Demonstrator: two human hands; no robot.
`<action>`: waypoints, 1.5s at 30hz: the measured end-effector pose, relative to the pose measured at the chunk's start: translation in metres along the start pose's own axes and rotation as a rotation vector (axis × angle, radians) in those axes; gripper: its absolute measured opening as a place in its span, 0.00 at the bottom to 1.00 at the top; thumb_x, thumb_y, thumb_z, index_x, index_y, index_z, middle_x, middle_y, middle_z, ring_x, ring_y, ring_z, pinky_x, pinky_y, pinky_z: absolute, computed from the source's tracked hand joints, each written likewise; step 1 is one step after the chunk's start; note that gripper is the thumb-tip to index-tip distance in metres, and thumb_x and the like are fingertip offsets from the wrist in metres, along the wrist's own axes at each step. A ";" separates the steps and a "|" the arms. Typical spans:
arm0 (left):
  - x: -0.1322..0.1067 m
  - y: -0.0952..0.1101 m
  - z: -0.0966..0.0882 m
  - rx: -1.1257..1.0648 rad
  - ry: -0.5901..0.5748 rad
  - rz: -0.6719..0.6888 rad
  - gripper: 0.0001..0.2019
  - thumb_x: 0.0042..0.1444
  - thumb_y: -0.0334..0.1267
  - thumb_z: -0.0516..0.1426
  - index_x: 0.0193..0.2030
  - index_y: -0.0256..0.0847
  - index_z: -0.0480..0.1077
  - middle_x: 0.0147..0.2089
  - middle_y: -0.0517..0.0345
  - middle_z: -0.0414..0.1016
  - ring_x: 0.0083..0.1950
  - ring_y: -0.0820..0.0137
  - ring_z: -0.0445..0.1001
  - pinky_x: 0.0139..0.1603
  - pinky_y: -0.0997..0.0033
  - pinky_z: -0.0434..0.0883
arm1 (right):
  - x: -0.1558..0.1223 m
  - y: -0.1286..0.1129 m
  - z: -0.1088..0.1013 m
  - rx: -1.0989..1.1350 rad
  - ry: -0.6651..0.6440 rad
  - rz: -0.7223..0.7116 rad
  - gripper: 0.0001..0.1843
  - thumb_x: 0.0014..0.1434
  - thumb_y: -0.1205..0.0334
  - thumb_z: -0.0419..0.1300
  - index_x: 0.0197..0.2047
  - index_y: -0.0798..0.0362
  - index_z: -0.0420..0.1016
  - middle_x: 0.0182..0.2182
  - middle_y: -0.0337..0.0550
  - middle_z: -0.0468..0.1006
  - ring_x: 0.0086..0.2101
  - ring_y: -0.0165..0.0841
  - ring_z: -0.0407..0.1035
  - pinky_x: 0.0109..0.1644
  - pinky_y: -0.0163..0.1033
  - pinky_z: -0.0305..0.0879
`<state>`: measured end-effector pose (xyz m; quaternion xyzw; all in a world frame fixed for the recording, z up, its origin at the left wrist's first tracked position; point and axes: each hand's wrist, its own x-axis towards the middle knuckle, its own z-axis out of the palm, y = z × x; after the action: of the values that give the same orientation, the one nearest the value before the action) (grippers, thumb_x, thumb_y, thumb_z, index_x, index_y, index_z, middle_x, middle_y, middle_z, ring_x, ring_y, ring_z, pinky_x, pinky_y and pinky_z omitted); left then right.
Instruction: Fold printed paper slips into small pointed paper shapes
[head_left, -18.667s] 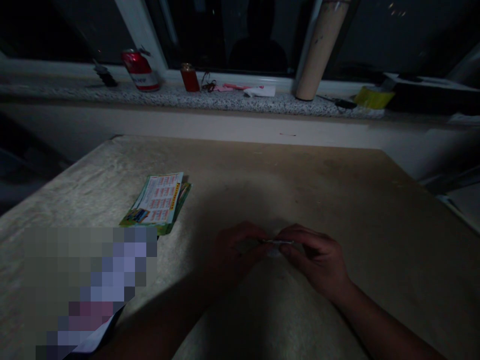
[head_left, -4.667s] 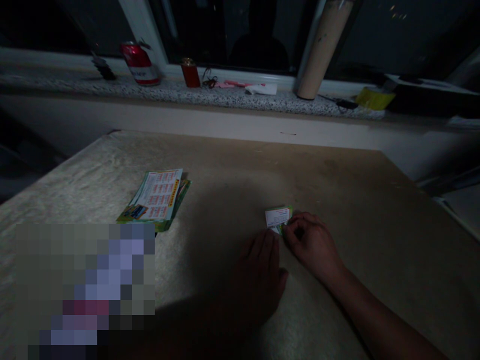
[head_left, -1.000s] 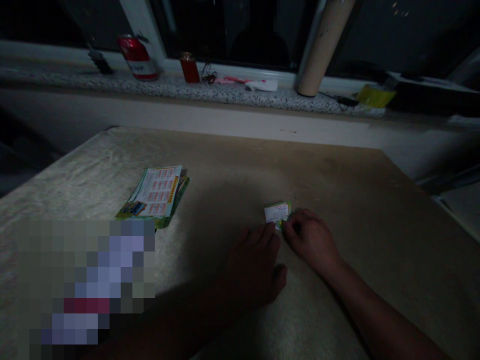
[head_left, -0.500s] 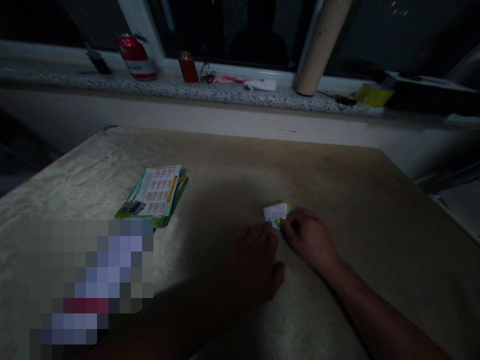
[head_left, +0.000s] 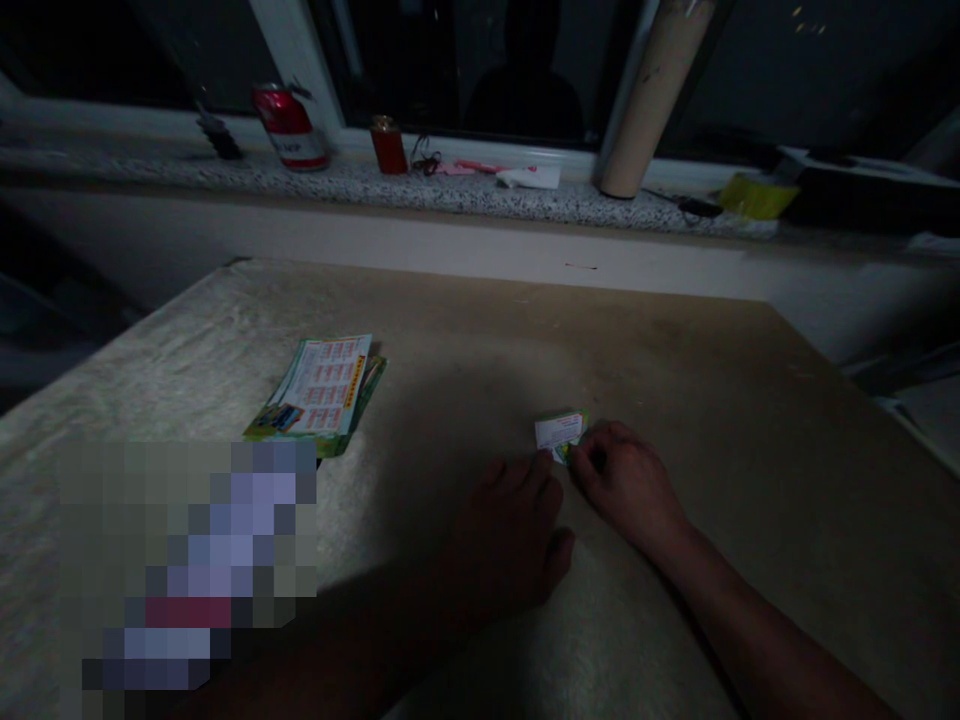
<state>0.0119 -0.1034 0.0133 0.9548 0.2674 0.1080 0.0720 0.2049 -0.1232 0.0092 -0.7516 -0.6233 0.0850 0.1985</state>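
Observation:
A small folded paper leaflet, white with printed lines and green edges, lies in the middle of the table. My right hand is at its right side, with thumb and forefinger pinched together on its lower right edge. Just below the paper, my left hand rests palm down in shadow. Its fingers lie forward on the tabletop and the thumb stands apart; the forefinger tip meets the leaflet's lower corner. Farther left sits a stack of printed leaflets with green borders and columns of red print.
A pixelated patch hides something at the lower left of the table. Along the speckled windowsill stand a red can, a small orange-red container, a cardboard tube and a yellow item.
The whole view has shifted a little, so everything appears slightly lower and to the right. Both hands keep nearly the same pose at the small folded leaflet.

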 end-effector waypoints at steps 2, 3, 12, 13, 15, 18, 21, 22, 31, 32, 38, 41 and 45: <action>0.001 0.000 -0.001 0.001 0.003 0.002 0.21 0.65 0.47 0.52 0.57 0.35 0.67 0.67 0.42 0.66 0.63 0.53 0.66 0.61 0.49 0.62 | 0.000 -0.001 0.000 -0.007 0.005 0.005 0.13 0.64 0.57 0.55 0.31 0.52 0.75 0.34 0.46 0.76 0.37 0.39 0.73 0.45 0.43 0.65; 0.001 0.000 -0.002 0.003 0.004 0.004 0.21 0.64 0.47 0.52 0.57 0.35 0.67 0.66 0.42 0.66 0.62 0.53 0.66 0.61 0.49 0.62 | 0.000 -0.001 0.000 -0.010 0.005 0.006 0.13 0.64 0.57 0.55 0.31 0.52 0.75 0.34 0.46 0.76 0.37 0.39 0.73 0.45 0.43 0.65; 0.005 0.001 -0.004 -0.004 0.018 -0.028 0.24 0.63 0.45 0.53 0.62 0.33 0.65 0.63 0.44 0.70 0.59 0.53 0.68 0.60 0.51 0.63 | 0.000 -0.002 -0.001 -0.017 0.007 0.002 0.13 0.64 0.58 0.55 0.31 0.52 0.74 0.33 0.46 0.76 0.36 0.39 0.72 0.45 0.43 0.65; 0.005 0.001 -0.004 -0.008 0.020 -0.029 0.25 0.63 0.46 0.53 0.62 0.33 0.64 0.63 0.44 0.70 0.59 0.53 0.68 0.60 0.51 0.63 | 0.000 -0.002 -0.001 -0.020 0.010 0.005 0.13 0.64 0.58 0.55 0.30 0.52 0.74 0.33 0.46 0.76 0.36 0.39 0.72 0.44 0.43 0.65; 0.006 0.002 -0.003 -0.007 0.027 -0.031 0.26 0.63 0.47 0.53 0.63 0.32 0.63 0.62 0.43 0.71 0.59 0.53 0.68 0.60 0.51 0.63 | 0.000 -0.002 0.000 -0.027 0.015 0.009 0.13 0.64 0.58 0.55 0.30 0.52 0.74 0.33 0.46 0.76 0.36 0.39 0.72 0.44 0.43 0.65; 0.008 0.002 0.000 0.005 0.037 -0.047 0.26 0.65 0.47 0.51 0.62 0.31 0.64 0.62 0.42 0.71 0.59 0.54 0.68 0.60 0.51 0.63 | 0.000 -0.002 0.000 -0.026 0.014 0.005 0.13 0.64 0.58 0.55 0.30 0.52 0.74 0.33 0.46 0.76 0.37 0.39 0.72 0.45 0.43 0.65; 0.010 0.002 0.002 0.018 0.037 -0.063 0.25 0.65 0.49 0.51 0.61 0.32 0.66 0.61 0.42 0.72 0.59 0.53 0.68 0.59 0.50 0.63 | 0.000 -0.001 0.000 -0.008 0.020 0.005 0.12 0.64 0.58 0.55 0.31 0.52 0.74 0.33 0.46 0.76 0.37 0.38 0.72 0.45 0.42 0.65; 0.010 0.002 0.002 0.023 0.036 -0.067 0.25 0.65 0.49 0.51 0.61 0.32 0.66 0.60 0.42 0.72 0.58 0.53 0.68 0.59 0.50 0.63 | 0.000 -0.001 0.000 -0.007 0.020 0.008 0.12 0.64 0.58 0.55 0.31 0.52 0.74 0.33 0.46 0.76 0.37 0.38 0.72 0.45 0.42 0.65; 0.010 -0.003 -0.002 0.042 0.006 -0.072 0.23 0.66 0.50 0.51 0.59 0.35 0.68 0.57 0.44 0.73 0.55 0.53 0.68 0.55 0.49 0.65 | 0.000 -0.003 -0.001 -0.011 0.025 0.004 0.11 0.63 0.59 0.56 0.30 0.52 0.73 0.33 0.45 0.76 0.36 0.38 0.72 0.44 0.42 0.64; 0.009 -0.003 -0.002 0.046 0.002 -0.065 0.23 0.66 0.49 0.51 0.59 0.35 0.68 0.58 0.45 0.72 0.55 0.53 0.68 0.55 0.49 0.64 | 0.000 -0.003 -0.002 -0.012 0.026 0.004 0.11 0.63 0.59 0.56 0.30 0.52 0.73 0.33 0.45 0.76 0.36 0.38 0.72 0.44 0.42 0.64; 0.009 -0.004 -0.001 0.041 -0.001 -0.061 0.23 0.66 0.49 0.51 0.60 0.36 0.67 0.57 0.45 0.73 0.55 0.54 0.68 0.56 0.50 0.64 | 0.000 -0.003 -0.002 -0.012 0.027 0.003 0.11 0.63 0.59 0.56 0.30 0.52 0.74 0.32 0.45 0.76 0.35 0.38 0.72 0.42 0.41 0.64; 0.009 -0.005 0.000 0.026 0.001 -0.059 0.23 0.66 0.50 0.52 0.60 0.38 0.67 0.57 0.46 0.72 0.55 0.54 0.68 0.57 0.50 0.64 | 0.000 -0.002 -0.001 -0.016 0.023 -0.010 0.12 0.63 0.59 0.55 0.29 0.52 0.74 0.32 0.45 0.76 0.35 0.37 0.72 0.43 0.41 0.64; 0.010 -0.005 -0.001 0.022 -0.002 -0.070 0.22 0.65 0.49 0.54 0.60 0.39 0.67 0.55 0.47 0.72 0.55 0.54 0.68 0.56 0.49 0.64 | 0.000 -0.003 -0.001 -0.035 0.029 0.009 0.13 0.63 0.58 0.55 0.29 0.52 0.74 0.32 0.45 0.75 0.33 0.37 0.71 0.40 0.41 0.63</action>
<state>0.0178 -0.0939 0.0153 0.9458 0.3016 0.1013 0.0654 0.2029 -0.1232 0.0112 -0.7590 -0.6183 0.0643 0.1938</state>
